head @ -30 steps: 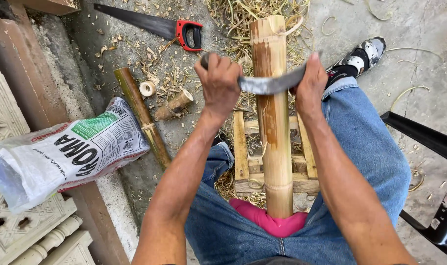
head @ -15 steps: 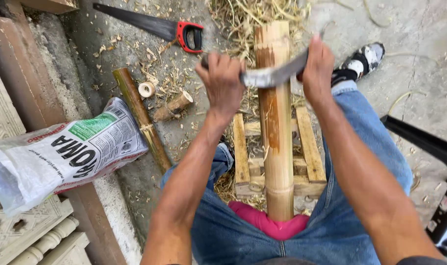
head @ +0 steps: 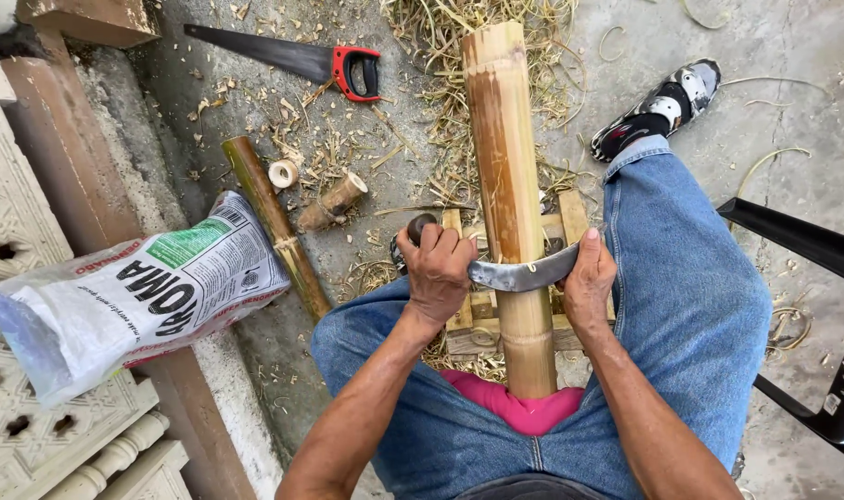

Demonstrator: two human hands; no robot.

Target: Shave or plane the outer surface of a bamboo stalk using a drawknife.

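Left hand (head: 438, 266) and right hand (head: 588, 282) clench ends of curved blade (head: 519, 274) lying across bamboo pole (head: 510, 185). Saw (head: 297, 60) left of pole's far end.

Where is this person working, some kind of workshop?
Probably an outdoor work spot on a concrete yard: a bamboo pole being scraped with a curved blade, a handsaw nearby, and shavings littering the ground.

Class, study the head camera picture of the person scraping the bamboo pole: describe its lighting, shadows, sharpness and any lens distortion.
Head view: soft, even daylight, no hard shadows, only faint shade under the legs. No strong glare; the curved blade shows a dull sheen. Both hands, left hand and right hand, and the bamboo pole look sharp, without motion blur. Wide-angle stretch shows at the edges, near the white sack.
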